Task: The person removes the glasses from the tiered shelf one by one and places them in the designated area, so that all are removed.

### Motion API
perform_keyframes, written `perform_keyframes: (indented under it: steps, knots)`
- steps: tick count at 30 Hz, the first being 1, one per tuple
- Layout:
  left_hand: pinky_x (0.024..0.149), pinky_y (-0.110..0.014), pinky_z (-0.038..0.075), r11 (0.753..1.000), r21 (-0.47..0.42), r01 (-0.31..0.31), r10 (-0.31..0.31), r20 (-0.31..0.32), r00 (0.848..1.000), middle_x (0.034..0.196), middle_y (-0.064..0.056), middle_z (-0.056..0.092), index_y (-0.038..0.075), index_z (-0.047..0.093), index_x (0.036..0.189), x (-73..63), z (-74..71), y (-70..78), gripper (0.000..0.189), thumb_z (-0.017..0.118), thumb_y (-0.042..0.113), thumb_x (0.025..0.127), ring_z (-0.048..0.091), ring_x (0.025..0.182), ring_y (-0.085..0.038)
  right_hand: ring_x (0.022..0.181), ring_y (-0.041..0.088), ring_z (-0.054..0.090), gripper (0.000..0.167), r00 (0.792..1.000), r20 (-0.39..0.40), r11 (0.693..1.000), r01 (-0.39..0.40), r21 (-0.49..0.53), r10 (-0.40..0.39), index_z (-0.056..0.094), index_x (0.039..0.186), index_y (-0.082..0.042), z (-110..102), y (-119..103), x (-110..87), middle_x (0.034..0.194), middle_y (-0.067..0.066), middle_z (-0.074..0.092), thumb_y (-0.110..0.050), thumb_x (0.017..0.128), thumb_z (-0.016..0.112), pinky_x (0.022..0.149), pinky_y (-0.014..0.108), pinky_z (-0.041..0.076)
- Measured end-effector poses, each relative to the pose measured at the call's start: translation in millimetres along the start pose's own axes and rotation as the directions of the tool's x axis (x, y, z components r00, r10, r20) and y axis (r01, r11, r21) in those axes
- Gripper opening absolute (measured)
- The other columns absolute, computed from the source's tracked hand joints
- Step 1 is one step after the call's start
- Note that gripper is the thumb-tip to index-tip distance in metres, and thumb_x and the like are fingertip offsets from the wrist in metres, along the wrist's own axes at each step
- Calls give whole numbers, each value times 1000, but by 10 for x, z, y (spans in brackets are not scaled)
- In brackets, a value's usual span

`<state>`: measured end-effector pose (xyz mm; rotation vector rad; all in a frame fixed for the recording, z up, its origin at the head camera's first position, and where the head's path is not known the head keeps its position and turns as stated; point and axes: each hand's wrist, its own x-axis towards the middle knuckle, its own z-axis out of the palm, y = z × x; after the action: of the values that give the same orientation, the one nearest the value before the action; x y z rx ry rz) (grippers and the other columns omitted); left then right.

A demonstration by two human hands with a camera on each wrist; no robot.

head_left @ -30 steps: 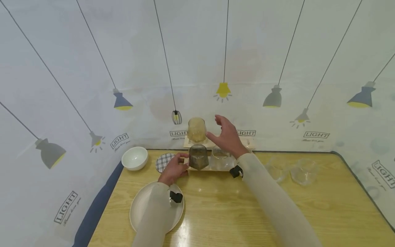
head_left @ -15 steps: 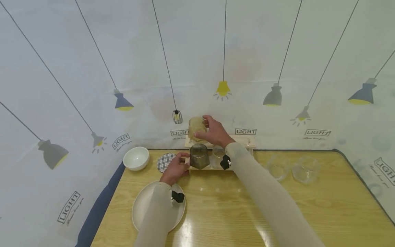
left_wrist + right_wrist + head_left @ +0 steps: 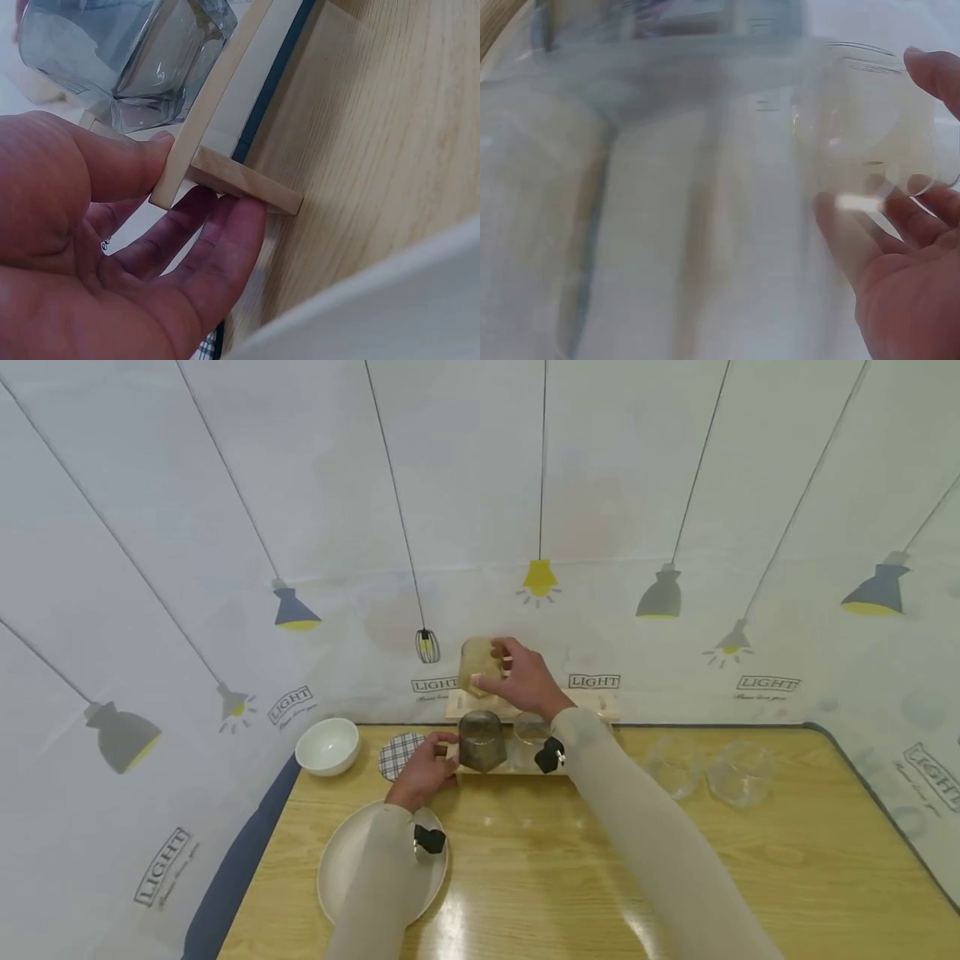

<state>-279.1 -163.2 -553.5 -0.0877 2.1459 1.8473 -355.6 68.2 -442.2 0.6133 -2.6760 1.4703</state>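
Note:
In the head view my right hand (image 3: 528, 681) holds an amber-tinted glass (image 3: 476, 660) at the left end of the upper tier of a two-tier wooden rack (image 3: 600, 702). Thumb and fingers lie around the glass's right side. My left hand (image 3: 425, 771) grips the rack's left end; in the left wrist view its thumb presses the wooden rail (image 3: 204, 112) and its fingers curl under the crosspiece (image 3: 251, 180). On the lower tier stand a smoky grey glass (image 3: 482, 747) and a clear glass (image 3: 529, 732). My right forearm hides part of the rack.
Two clear glasses, one nearer (image 3: 675, 768) and one farther right (image 3: 741, 772), stand on the wooden table (image 3: 570, 877). At the left are a white bowl (image 3: 327, 747), a checked coaster (image 3: 399, 755) and a plate (image 3: 337, 868) under my left forearm. A printed wall sheet (image 3: 480, 527) rises behind.
My right hand has moved left from beside the amber glass and taken hold of it. The glass has risen slightly. My left hand stays on the rack's end.

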Motion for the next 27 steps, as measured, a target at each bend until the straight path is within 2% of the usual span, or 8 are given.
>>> perform_keyframes:
  steps: [4,14,19,23,27]
  knots:
    - [85,-42,60,1000,3,-6,6,-1,1000,124,-16,50,10,54,141,-2,2,6,36,58,3,105,56,98,-21,129,33,62,81,999,-32,999,42,20,-41,43,159,-13,-151,-74,-100,148,12,60,-41,93,81,102,48,58]
    - [84,-43,60,1000,17,-12,12,-3,1000,125,-17,52,10,53,141,-9,-11,39,38,59,3,105,58,99,-23,125,30,63,76,994,-97,998,59,33,-55,48,156,-20,-587,-126,-510,145,7,62,-37,91,84,103,50,57]
    - [85,-42,59,1000,20,-13,13,-5,1000,124,-17,50,9,53,142,-1,-28,63,38,59,3,105,57,99,-23,128,29,64,75,990,-124,998,66,20,-63,49,156,-23,-774,-82,-737,145,6,63,-32,91,85,105,54,55]
    - [87,-44,59,1000,10,-11,11,-9,1000,126,-19,49,9,53,141,-14,9,59,38,59,2,105,56,97,-21,129,30,63,75,987,-150,998,59,5,-58,47,157,-25,-898,-5,-953,147,6,61,-31,92,83,105,56,55]
    - [90,-46,59,1000,22,-6,6,-11,1000,130,-21,50,9,52,142,-45,33,66,37,57,2,106,56,100,-22,130,30,63,75,978,-193,997,76,-6,-76,47,158,-26,-1020,32,-1157,148,6,62,-24,92,83,102,58,56]
